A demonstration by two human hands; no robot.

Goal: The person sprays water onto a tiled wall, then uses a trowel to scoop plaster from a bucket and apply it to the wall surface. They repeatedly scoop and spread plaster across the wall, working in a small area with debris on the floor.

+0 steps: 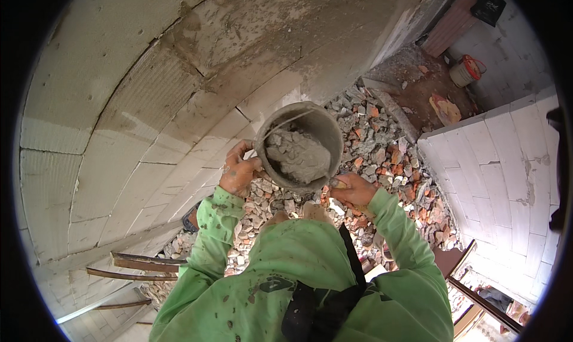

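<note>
Holding a grey bucket (pixel 301 145) of wet mortar (pixel 298 157) in front of the chest, the person grips it from both sides. The left hand (pixel 239 172) is closed around the rim on its left side, fingers curled over the edge. The right hand (pixel 353 189) is clenched at the bucket's lower right; what it pinches there cannot be made out. The bucket is tipped so that its open mouth faces up toward the camera, its axis leaning slightly toward the block wall (pixel 119 133), and its wire handle (pixel 286 122) lies across the opening above the grey lump inside.

Both arms wear green sleeves (pixel 209 246) spattered with mortar. Below the bucket the ground is a heap of broken brick and stone rubble (pixel 388 157), red and grey. The pale block wall rises at the left, its joints smeared with mortar, and a second white block wall (pixel 507 163) stands at the right. Well apart, at the upper right, a small white pail (pixel 464 72) with an orange-red rim and handle stands on the dirt floor, with a flat orange-yellow scrap (pixel 446 109) near it. Rusty metal bars (pixel 137 267) jut out at the lower left.
</note>
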